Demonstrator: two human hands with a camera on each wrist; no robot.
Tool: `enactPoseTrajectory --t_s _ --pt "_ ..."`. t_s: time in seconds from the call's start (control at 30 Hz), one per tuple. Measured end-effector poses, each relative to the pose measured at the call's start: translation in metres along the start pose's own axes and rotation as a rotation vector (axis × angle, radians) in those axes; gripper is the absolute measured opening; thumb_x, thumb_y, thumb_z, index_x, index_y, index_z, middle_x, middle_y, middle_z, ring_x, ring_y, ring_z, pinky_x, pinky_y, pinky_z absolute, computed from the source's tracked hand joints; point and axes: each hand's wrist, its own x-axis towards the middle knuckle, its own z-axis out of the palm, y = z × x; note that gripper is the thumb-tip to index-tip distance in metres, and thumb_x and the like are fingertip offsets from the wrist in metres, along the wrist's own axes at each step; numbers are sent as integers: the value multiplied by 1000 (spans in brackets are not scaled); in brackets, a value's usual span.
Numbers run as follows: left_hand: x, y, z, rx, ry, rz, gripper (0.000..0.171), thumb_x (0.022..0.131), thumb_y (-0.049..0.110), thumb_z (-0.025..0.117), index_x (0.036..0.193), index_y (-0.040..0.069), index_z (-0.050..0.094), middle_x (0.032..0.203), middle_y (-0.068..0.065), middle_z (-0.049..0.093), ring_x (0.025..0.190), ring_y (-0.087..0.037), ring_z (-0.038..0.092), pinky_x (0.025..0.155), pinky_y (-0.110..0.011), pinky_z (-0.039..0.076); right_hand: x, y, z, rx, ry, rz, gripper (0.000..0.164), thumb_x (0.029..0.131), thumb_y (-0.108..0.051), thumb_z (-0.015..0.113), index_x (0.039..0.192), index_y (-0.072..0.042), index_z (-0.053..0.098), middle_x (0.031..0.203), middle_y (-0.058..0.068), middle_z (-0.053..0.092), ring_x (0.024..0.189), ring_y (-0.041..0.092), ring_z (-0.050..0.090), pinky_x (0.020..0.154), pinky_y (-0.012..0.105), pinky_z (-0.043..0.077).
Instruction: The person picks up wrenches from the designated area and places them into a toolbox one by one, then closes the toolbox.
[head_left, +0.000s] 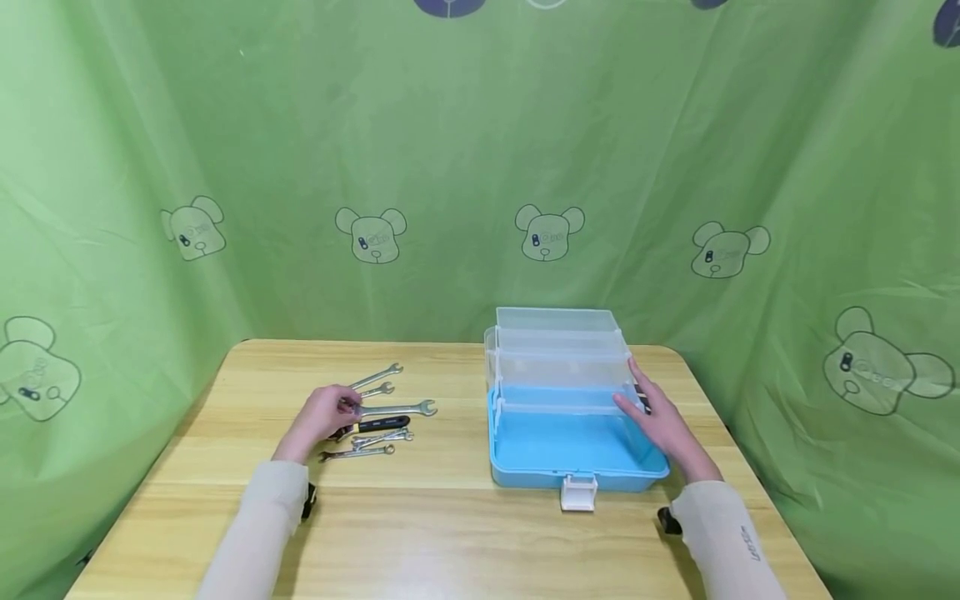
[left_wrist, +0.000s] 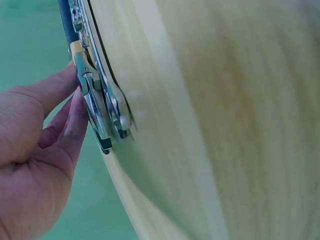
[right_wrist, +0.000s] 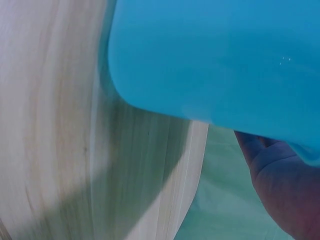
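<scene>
At the table's left, my left hand point(head_left: 322, 414) pinches the near end of a large open-end wrench point(head_left: 397, 409). Just below that wrench lies an adjustable wrench with a black handle point(head_left: 384, 424); its metal head point(left_wrist: 95, 100) shows beside the fingers in the left wrist view. Smaller wrenches point(head_left: 375, 451) lie around them. My right hand point(head_left: 663, 421) rests against the right side of a blue toolbox point(head_left: 577, 482), thumb and index finger spread straight. The toolbox stands open with its clear tiered trays point(head_left: 558, 342) raised. In the right wrist view, the blue wall hides most of the fingers.
The toolbox's white latch point(head_left: 578, 493) hangs down in front. Two more wrenches point(head_left: 378, 377) lie beyond the left hand. A green curtain point(head_left: 457, 167) surrounds the wooden table point(head_left: 420, 542) at the back and sides.
</scene>
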Motion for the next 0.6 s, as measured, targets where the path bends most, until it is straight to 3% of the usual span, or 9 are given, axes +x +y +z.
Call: enactPoseTrajectory --t_s 0.23,0.6 --pt "0 1 -2 80 9 -33 29 85 11 84 110 -1 75 100 -14 75 86 -23 68 85 -45 59 2 4 1 -1 -1 -5 84 106 -56 49 166 -31 -4 169 32 11 148 61 24 115 77 28" --pt "1 0 -4 74 -93 -38 28 90 10 78 113 -4 67 103 -13 71 96 -26 66 96 -51 57 1 2 1 3 -2 -11 84 106 -54 50 166 -31 -4 168 33 12 147 61 25 115 77 29"
